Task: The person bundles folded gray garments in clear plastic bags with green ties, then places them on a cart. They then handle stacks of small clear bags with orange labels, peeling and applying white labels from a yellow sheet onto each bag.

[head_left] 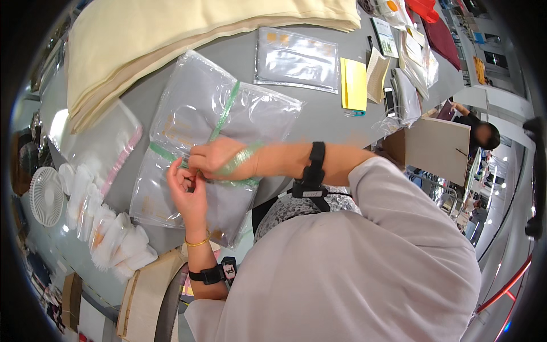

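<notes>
- We see the left hand (188, 191) and right hand (219, 159) meeting at the near edge of the grey bench (319, 117), over a clear plastic bag with a green seal strip (219, 122).
- Both grips pinch that strip, seemingly to keep the loose film flat and aligned.
- The fingertips overlap, so exact contact is unclear; the bag's contents stay hard to make out.
- A stack of folded cream cloth (171, 34) is cut off at the far edge.

Place: a garment packing workshop
Table: a long grey table (319, 114) bears folded cream fabric (188, 28); clear plastic bags (293, 60); yellow paper (354, 82)
Edges: stacked white pieces (114, 233); a small fan (45, 196); a cardboard box (436, 148); another worker (484, 134) beyond
</notes>
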### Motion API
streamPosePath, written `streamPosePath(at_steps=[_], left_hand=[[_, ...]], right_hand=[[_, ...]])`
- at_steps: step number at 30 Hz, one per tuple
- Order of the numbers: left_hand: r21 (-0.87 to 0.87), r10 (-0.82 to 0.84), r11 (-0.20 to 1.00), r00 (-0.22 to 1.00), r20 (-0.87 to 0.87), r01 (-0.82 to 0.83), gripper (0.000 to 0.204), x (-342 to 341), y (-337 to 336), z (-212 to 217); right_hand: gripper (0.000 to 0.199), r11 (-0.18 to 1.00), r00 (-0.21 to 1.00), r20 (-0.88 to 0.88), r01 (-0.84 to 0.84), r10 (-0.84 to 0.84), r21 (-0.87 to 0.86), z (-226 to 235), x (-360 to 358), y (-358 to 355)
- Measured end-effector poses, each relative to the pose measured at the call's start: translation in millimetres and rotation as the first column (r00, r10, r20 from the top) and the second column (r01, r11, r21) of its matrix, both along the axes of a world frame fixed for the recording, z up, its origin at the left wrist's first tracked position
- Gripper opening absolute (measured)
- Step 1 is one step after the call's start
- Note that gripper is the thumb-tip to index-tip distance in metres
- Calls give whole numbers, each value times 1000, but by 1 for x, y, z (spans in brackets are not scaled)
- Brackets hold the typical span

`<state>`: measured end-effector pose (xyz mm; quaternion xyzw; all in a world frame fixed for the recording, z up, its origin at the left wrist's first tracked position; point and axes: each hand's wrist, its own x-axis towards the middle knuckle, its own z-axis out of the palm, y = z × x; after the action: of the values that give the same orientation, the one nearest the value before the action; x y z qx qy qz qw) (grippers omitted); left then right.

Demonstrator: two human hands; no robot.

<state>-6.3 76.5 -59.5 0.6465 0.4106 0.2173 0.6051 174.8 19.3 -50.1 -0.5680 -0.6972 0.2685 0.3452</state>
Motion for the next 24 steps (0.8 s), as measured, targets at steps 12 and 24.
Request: streamPosePath(at_steps=[12,24], left_hand=[[-124,-444,894,886,-134,430,18,-7,58,25],[497,-525,472,685,-504,728,8,7,80,32]], right_hand=[[19,964,979,6,201,-205,174,-7,-12,-12],[18,964,944,261,141,-200,227,2,19,-62]])
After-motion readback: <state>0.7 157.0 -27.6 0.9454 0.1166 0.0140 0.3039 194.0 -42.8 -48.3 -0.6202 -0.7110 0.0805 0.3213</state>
